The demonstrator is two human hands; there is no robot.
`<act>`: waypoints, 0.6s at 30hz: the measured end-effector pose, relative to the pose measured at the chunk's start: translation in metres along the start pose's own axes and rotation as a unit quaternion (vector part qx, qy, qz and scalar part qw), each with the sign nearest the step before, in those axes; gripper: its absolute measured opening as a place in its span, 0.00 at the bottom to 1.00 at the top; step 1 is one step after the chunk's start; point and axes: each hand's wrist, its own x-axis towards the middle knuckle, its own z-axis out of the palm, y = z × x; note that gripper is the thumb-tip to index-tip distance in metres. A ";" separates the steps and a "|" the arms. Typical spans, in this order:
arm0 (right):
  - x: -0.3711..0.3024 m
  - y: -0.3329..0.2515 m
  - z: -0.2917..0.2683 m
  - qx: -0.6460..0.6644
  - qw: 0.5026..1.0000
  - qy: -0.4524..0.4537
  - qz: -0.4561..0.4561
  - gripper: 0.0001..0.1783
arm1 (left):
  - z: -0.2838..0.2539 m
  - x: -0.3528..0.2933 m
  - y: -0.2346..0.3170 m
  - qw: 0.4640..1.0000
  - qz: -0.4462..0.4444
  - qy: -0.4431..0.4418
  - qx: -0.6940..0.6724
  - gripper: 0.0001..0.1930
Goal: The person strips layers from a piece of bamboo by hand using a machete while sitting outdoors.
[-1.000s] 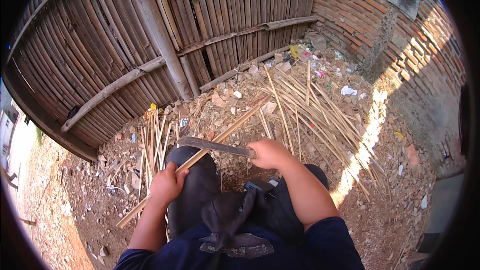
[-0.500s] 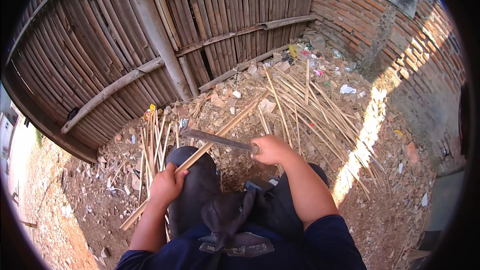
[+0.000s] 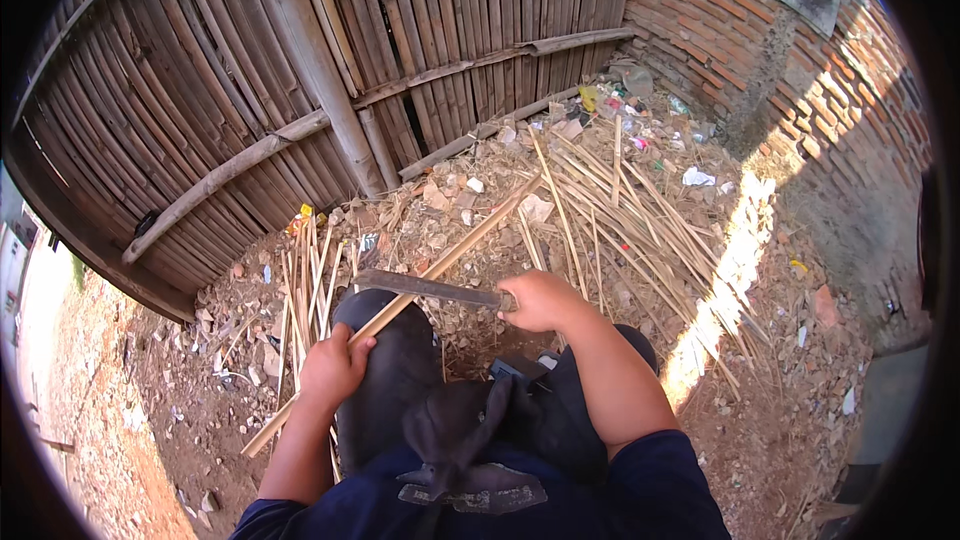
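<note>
My left hand is closed around a long bamboo strip, thumb on top, just beside my left knee. The strip slants from the lower left up to the far right, passing over that knee. In my right hand is the handle of a machete, its long dark blade pointing left. The blade lies across the strip, a little beyond my left hand. Whether its edge has bitten into the bamboo I cannot make out.
Many thin bamboo strips lie piled ahead on the right; a smaller bundle lies left of my knee. Rubble and litter cover the ground. A bamboo wall stands on the far side, a brick wall on the right.
The machete blade has shifted slightly along the strip, nearer to my left hand, and my right hand has moved a little left. My left hand and the strip look unchanged.
</note>
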 end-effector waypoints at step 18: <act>0.007 0.023 -0.002 0.033 0.999 0.030 0.014 0.19 | 0.002 -0.001 0.000 1.000 -0.002 0.007 -0.002 0.21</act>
